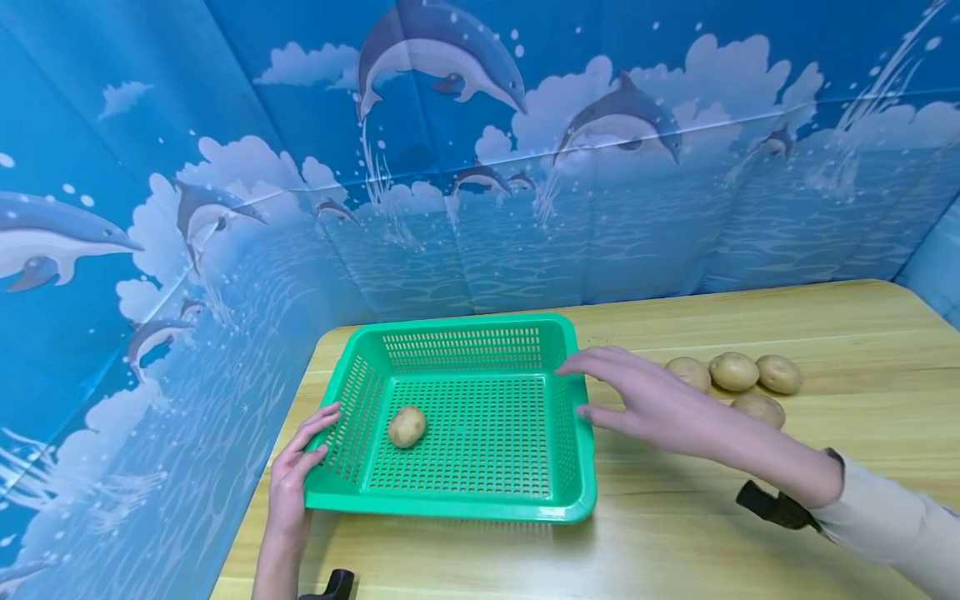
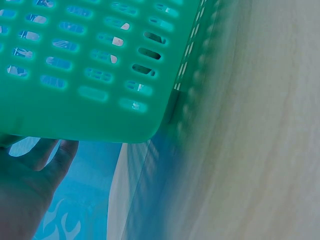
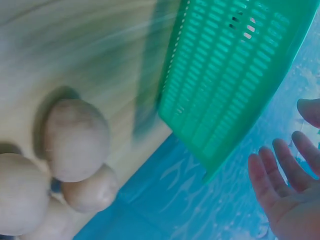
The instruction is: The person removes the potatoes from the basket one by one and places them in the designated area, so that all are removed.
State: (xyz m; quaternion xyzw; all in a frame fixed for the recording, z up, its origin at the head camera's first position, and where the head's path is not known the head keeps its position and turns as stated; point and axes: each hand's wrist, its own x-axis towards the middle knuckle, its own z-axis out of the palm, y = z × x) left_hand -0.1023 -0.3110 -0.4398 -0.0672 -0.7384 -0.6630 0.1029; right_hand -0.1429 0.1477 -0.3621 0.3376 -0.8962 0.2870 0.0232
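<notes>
A green plastic basket (image 1: 450, 506) with slotted walls stands on the wooden table. One potato (image 1: 407, 427) lies on its floor, left of the middle. My left hand (image 1: 291, 475) holds the basket's left rim; the left wrist view shows its fingers (image 2: 62, 155) at the rim, their tips hidden behind it. At the right rim is my right hand (image 1: 637, 400), fingers spread and thumb apart, with nothing between them. The right wrist view shows this hand (image 3: 295, 195) palm in sight, separate from the basket wall; whether it touches the rim is unclear in the head view.
Several potatoes (image 1: 733, 372) lie close together on the table (image 1: 862, 400) to the right, partly behind my right forearm. A blue curtain (image 1: 480, 242) printed with dolphins rises along the table's back and left edges.
</notes>
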